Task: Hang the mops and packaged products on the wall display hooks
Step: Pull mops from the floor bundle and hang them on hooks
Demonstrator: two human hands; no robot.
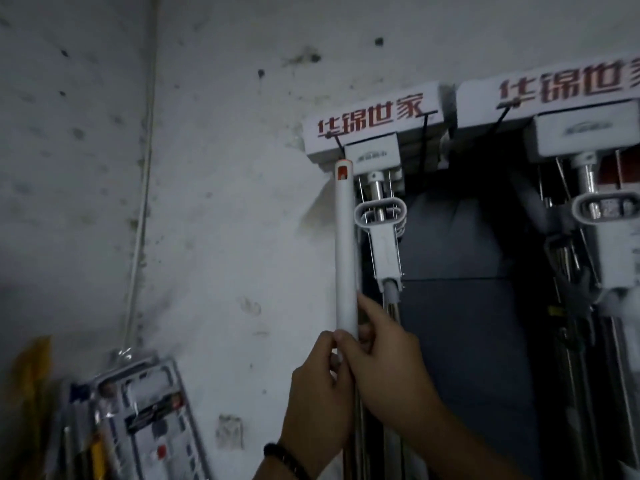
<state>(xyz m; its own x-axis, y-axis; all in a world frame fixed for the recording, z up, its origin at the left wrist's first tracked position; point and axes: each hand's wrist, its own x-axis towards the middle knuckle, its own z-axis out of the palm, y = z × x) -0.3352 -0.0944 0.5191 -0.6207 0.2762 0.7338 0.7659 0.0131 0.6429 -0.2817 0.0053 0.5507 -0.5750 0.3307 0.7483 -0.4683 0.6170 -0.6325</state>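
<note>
I hold a white mop handle [345, 251] upright against the wall; its orange-capped top end reaches the underside of a white sponge mop head [372, 131] with red lettering. My left hand [317, 400] grips the handle from the left, a dark bead bracelet on its wrist. My right hand [384, 355] grips it from the right, forefinger stretched up along the shaft. A hung mop [382, 233] with a white loop grip and steel rod hangs just right of the handle. A second mop [602, 216] hangs at the far right.
Clear packaged products [145, 424] lean against the wall at the lower left, with something yellow [31, 368] beside them. A thin pipe [138, 237] runs down the stained wall. A dark grey panel [457, 306] lies behind the hung mops.
</note>
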